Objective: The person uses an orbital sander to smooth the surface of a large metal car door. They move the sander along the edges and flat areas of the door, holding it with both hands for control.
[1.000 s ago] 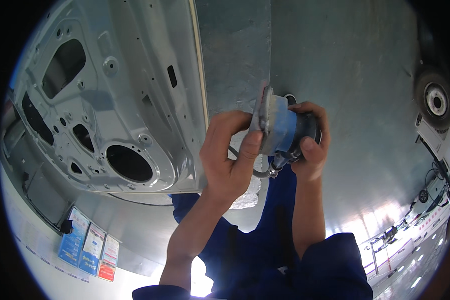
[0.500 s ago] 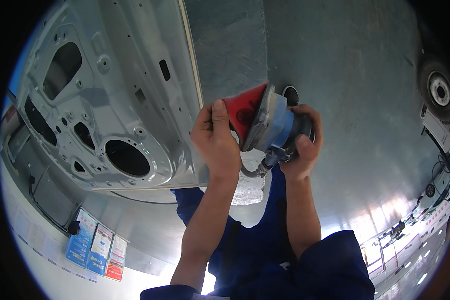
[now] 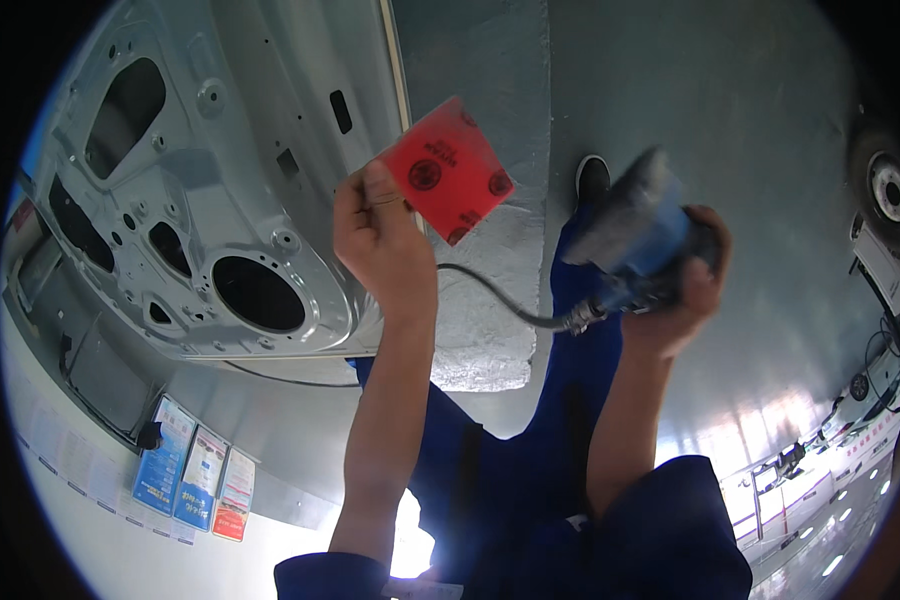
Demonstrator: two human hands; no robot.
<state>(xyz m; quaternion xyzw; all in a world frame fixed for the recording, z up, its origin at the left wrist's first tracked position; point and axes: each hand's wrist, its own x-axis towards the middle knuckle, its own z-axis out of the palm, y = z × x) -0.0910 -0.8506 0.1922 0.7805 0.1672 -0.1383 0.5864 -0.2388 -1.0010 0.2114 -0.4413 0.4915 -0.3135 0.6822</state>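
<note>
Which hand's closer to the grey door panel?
Left. The left hand overlaps the door panel's right edge in view, pinching a red sheet; contact unclear. The right hand is farther right, holding a blue-grey power tool.

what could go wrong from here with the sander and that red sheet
The sander is in the right hand alone, so it might slip and land near the dark shoe. The red sanding sheet is pinched at one corner by the left hand, so it could drop or crease. The hose shows right beside the left wrist, so it might snag.
</note>
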